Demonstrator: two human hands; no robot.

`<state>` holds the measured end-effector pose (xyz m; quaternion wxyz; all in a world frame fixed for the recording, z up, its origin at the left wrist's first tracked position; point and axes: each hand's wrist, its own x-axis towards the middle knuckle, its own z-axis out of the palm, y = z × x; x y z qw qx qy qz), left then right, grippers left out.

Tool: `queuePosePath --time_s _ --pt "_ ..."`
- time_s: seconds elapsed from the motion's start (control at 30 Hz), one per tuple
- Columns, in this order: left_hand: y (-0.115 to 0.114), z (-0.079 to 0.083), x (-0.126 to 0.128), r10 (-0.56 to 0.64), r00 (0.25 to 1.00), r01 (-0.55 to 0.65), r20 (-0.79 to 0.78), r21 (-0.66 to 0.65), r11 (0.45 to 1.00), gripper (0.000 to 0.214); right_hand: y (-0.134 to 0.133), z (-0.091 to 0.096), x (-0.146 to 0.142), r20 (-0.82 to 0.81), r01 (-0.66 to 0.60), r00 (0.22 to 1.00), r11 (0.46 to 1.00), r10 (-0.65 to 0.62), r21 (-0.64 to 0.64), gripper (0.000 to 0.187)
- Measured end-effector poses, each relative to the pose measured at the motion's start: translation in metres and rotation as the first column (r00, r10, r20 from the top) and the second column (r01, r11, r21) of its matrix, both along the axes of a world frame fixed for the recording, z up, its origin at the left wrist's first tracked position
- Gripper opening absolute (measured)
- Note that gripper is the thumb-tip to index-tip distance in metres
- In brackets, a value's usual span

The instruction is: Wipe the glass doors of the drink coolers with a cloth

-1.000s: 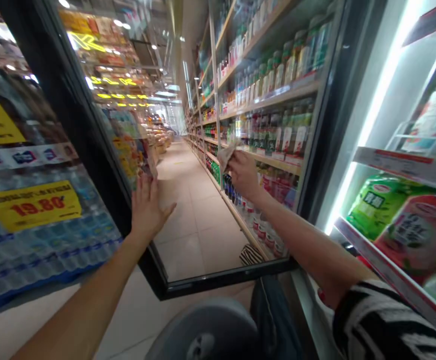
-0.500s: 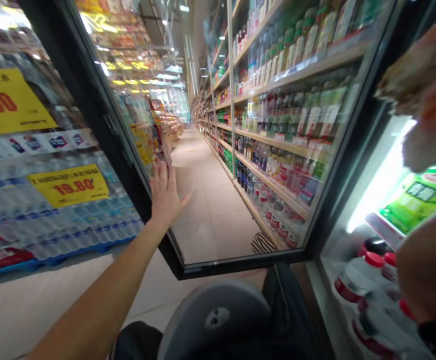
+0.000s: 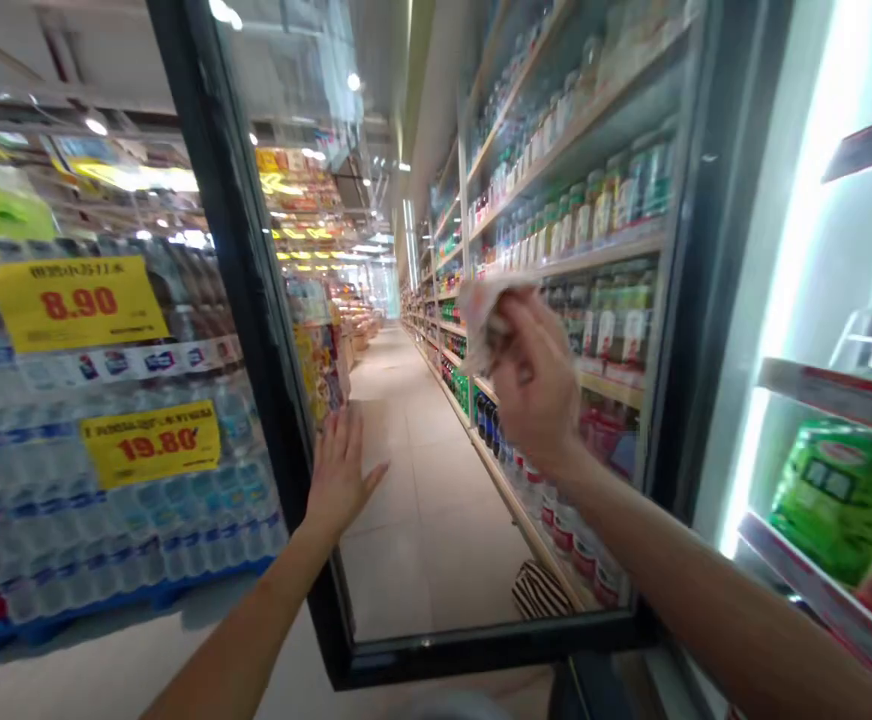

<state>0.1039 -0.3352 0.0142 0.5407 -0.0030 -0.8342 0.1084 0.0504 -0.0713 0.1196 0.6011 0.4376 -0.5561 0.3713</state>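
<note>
My left hand (image 3: 340,478) lies flat, fingers spread, against the glass of an open cooler door (image 3: 436,400), near its black left frame (image 3: 256,330). My right hand (image 3: 533,385) is raised against the same glass, closed on a crumpled pale cloth (image 3: 481,312) held at the pane's middle height. The hand and cloth are blurred by motion. Through the glass I see a long shop aisle with shelves of bottled drinks.
To the right, the lit cooler interior holds green packs (image 3: 830,495) on a shelf with a red price strip (image 3: 826,390). On the left, stacked bottled water with yellow price signs (image 3: 151,442) stands on the floor. A striped sleeve's reflection (image 3: 537,592) shows low in the glass.
My right hand swung out to the cooler side, close to the camera, and is now back on the glass with the cloth. The view tilted upward. My left hand stayed on the door.
</note>
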Motion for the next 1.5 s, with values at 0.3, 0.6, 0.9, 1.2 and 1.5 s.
queuePosePath --time_s 0.3,0.6,0.9,1.2,1.5 --pt "0.03 0.002 -0.006 0.093 0.995 -0.09 -0.038 0.074 0.993 0.068 -0.006 -0.089 -0.077 -0.183 0.51 0.856 0.846 -0.483 0.157 0.039" --pt "0.057 -0.006 -0.018 0.061 0.996 -0.056 -0.061 0.08 0.995 0.065 0.003 -0.109 -0.074 0.048 0.457 0.885 0.884 -0.463 0.095 0.034" --pt "0.089 0.011 0.003 -0.28 0.954 0.298 -0.104 0.284 0.911 0.053 -0.025 -0.07 0.007 0.85 -0.474 0.331 0.851 0.41 -0.226 0.031" --pt "0.116 0.039 0.019 -0.379 0.923 0.353 -0.072 0.553 0.755 0.014 -0.022 -0.088 0.032 0.71 -0.071 0.403 0.793 0.577 -0.605 0.036" --pt "0.111 0.034 0.048 -0.463 0.886 0.429 0.007 0.365 0.826 0.022 -0.058 -0.084 0.08 0.543 -0.395 0.226 0.585 0.809 -0.708 0.045"
